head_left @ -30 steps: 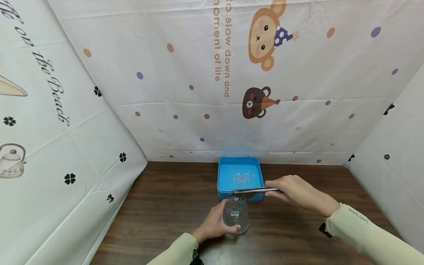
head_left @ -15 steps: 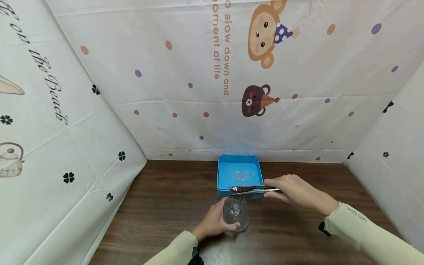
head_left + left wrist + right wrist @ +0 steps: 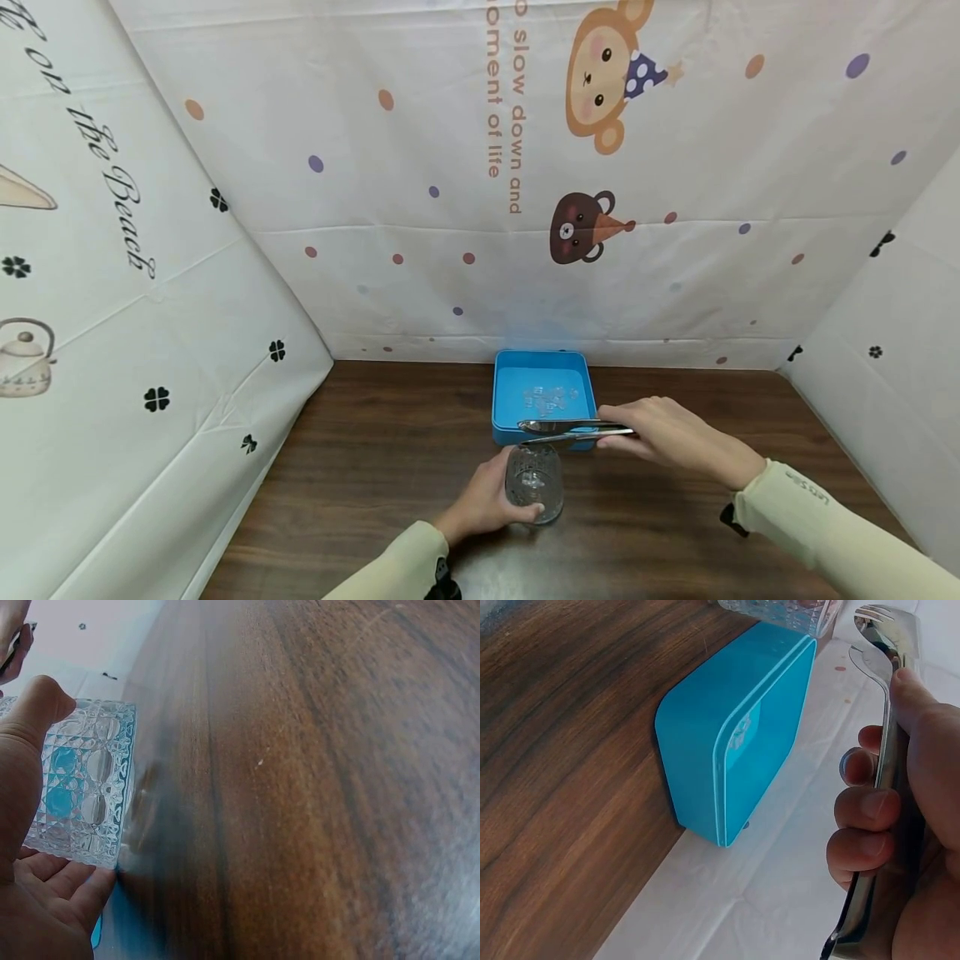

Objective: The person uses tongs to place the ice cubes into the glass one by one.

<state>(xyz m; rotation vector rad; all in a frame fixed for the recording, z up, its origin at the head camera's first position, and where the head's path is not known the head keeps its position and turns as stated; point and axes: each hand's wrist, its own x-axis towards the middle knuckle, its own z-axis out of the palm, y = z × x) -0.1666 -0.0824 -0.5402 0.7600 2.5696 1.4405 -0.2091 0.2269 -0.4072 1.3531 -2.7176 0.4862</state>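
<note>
My left hand (image 3: 487, 498) wraps round a clear glass (image 3: 534, 485) on the brown table; in the left wrist view the cut-pattern glass (image 3: 90, 780) sits between thumb and fingers. A small clear piece shows faintly inside it. Metal tongs (image 3: 555, 426) are held in my right hand (image 3: 663, 429), lying nearly level, their tips over the glass's rim. The two tong arms stand apart with nothing visible between them. In the right wrist view, one end of the tongs (image 3: 889, 630) is fork-like. My fingers (image 3: 866, 806) curl round the tongs.
Just behind the glass is a square blue box (image 3: 504, 436), with several small clear pieces (image 3: 547, 402) on its floor. A white printed cloth (image 3: 420, 283) hangs behind the wooden table (image 3: 390, 433) and along both sides.
The tongs' arms, pressed together a second ago, have spread apart. A clear piece has dropped from them into the glass. Both hands stay in nearly the same place.
</note>
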